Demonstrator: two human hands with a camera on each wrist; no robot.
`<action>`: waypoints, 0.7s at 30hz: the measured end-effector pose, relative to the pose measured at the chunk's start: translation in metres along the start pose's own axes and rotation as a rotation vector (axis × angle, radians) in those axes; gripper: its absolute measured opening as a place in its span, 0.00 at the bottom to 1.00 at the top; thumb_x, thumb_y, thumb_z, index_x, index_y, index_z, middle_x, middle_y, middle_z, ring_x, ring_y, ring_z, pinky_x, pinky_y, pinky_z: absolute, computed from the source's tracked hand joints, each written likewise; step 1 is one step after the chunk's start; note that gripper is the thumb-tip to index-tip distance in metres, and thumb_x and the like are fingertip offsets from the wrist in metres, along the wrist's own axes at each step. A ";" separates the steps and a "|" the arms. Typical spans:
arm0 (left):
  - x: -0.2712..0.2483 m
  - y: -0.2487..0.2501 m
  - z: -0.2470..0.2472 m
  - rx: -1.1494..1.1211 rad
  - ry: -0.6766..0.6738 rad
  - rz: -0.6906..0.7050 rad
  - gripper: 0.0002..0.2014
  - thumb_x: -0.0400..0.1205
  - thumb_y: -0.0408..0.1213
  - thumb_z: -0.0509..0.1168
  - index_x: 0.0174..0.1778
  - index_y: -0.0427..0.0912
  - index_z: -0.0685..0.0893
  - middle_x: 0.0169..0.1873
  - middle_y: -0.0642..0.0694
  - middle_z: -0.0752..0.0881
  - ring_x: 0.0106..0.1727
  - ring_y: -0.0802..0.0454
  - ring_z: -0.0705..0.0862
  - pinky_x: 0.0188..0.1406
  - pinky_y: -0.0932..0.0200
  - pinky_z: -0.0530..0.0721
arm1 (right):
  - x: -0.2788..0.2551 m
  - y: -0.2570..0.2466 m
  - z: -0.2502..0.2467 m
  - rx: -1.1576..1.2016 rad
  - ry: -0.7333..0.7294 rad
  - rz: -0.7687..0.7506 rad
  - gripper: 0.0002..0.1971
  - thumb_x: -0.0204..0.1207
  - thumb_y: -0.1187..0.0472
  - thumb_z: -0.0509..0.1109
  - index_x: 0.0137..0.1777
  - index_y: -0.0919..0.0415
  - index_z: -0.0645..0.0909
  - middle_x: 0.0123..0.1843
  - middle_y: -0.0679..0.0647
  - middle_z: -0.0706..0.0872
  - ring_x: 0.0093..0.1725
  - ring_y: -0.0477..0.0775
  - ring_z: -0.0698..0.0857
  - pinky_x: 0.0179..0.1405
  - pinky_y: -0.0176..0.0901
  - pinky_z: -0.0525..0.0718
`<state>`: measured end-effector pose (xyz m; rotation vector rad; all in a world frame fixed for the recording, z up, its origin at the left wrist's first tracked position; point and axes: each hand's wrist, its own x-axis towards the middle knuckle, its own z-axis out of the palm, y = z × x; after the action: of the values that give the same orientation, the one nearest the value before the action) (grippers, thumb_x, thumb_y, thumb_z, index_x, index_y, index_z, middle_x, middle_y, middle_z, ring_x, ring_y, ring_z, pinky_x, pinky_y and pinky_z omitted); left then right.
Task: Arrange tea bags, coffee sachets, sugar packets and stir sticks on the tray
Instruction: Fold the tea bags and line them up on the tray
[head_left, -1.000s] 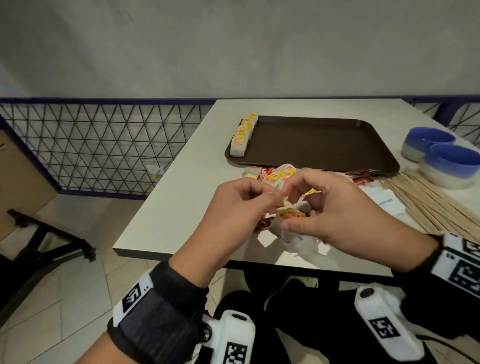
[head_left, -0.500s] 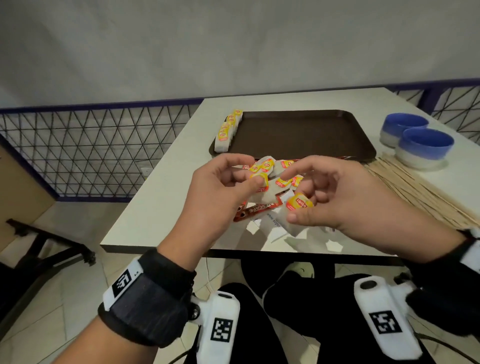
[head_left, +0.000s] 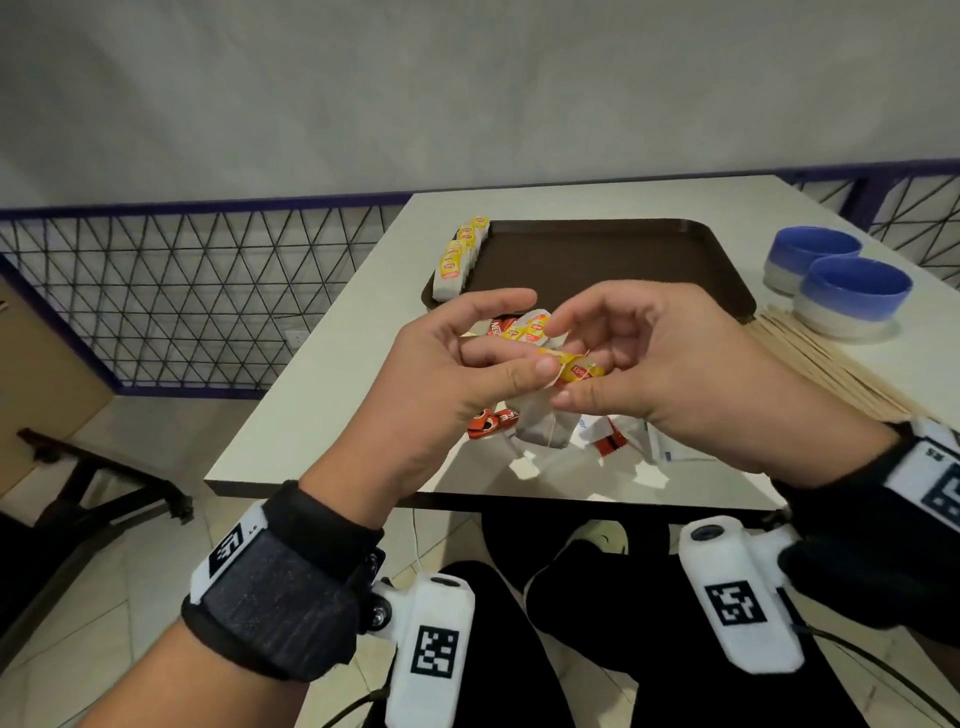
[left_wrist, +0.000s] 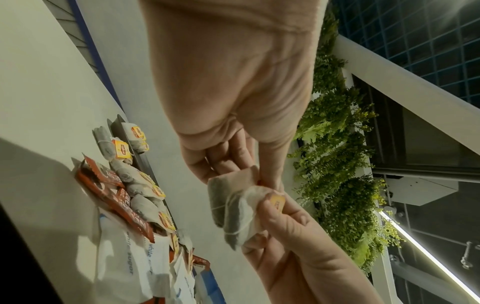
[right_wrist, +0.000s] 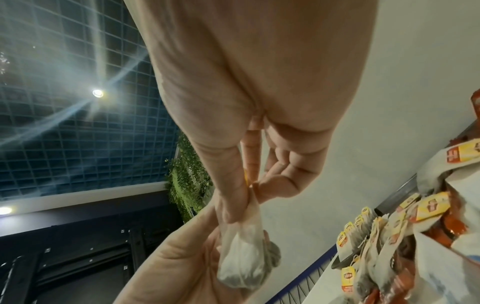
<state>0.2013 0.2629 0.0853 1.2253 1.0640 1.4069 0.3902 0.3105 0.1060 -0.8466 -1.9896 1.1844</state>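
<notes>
Both hands meet above the table's (head_left: 311, 415) near edge: left hand (head_left: 447, 374) and right hand (head_left: 670, 374) pinch one papery tea bag (head_left: 543, 428) by its yellow Lipton tag (head_left: 579, 371). Sachets (left_wrist: 148, 244) below read "white sugar".

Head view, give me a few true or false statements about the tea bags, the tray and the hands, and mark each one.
1. Both hands hold one tea bag above the table. True: the left hand and right hand pinch it.
2. A row of tea bags lies along the left edge of the tray. True.
3. The stir sticks already lie on the tray. False: they lie on the table, right of it.
4. The two blue bowls stand on the tray. False: they stand on the table.
5. The tray's middle holds coffee sachets. False: it is bare.
</notes>
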 end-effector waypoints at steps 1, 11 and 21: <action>0.000 0.000 0.000 -0.009 -0.004 -0.002 0.31 0.65 0.35 0.80 0.67 0.44 0.85 0.40 0.39 0.93 0.45 0.45 0.92 0.50 0.56 0.85 | 0.000 -0.001 0.000 -0.006 -0.005 -0.008 0.20 0.63 0.67 0.88 0.52 0.50 0.89 0.45 0.55 0.93 0.45 0.57 0.93 0.48 0.54 0.93; -0.002 0.003 -0.006 -0.301 0.009 -0.055 0.20 0.76 0.36 0.65 0.65 0.39 0.84 0.55 0.37 0.89 0.53 0.44 0.85 0.47 0.54 0.86 | 0.000 -0.005 -0.006 0.241 0.019 0.031 0.15 0.64 0.64 0.83 0.52 0.61 0.92 0.43 0.58 0.93 0.39 0.51 0.88 0.42 0.46 0.86; -0.008 -0.007 -0.006 -0.154 -0.054 -0.119 0.13 0.82 0.27 0.69 0.62 0.26 0.85 0.52 0.35 0.89 0.49 0.42 0.87 0.51 0.51 0.91 | -0.003 -0.004 -0.008 0.317 -0.035 0.081 0.13 0.63 0.66 0.82 0.49 0.60 0.91 0.39 0.56 0.92 0.32 0.47 0.85 0.31 0.38 0.82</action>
<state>0.1967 0.2560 0.0760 1.0656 0.9570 1.3320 0.3975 0.3105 0.1116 -0.7527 -1.7436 1.5212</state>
